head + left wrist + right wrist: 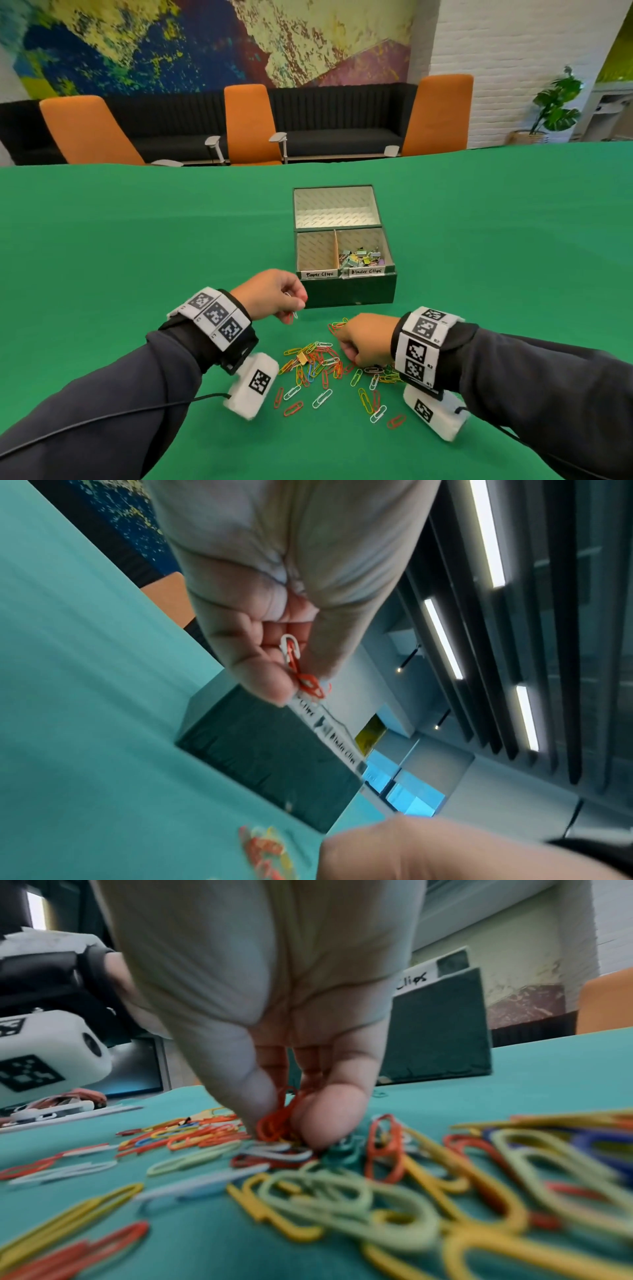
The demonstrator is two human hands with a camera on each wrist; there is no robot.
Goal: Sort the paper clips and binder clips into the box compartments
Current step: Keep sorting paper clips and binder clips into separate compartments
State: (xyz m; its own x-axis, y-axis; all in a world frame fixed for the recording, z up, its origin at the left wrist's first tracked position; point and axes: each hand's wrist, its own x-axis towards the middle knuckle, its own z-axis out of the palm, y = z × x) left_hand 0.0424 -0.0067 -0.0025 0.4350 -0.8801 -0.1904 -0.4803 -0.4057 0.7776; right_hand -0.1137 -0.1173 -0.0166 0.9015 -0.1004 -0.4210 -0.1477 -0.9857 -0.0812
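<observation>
A dark green box stands on the green table, its two front compartments labelled "Paper Clips" and "Binder Clips". The paper clip compartment looks bare; the binder clip compartment holds a heap of binder clips. Coloured paper clips lie scattered in front of the box. My left hand hovers just left of the box's front corner and pinches a few red and white paper clips. My right hand is down in the pile, thumb and fingers pinching a bunch of red paper clips.
The box's open lid lies flat behind the compartments. One tan binder clip sits among the loose paper clips. Orange chairs and a black sofa line the far table edge. Green cloth spreads wide on both sides.
</observation>
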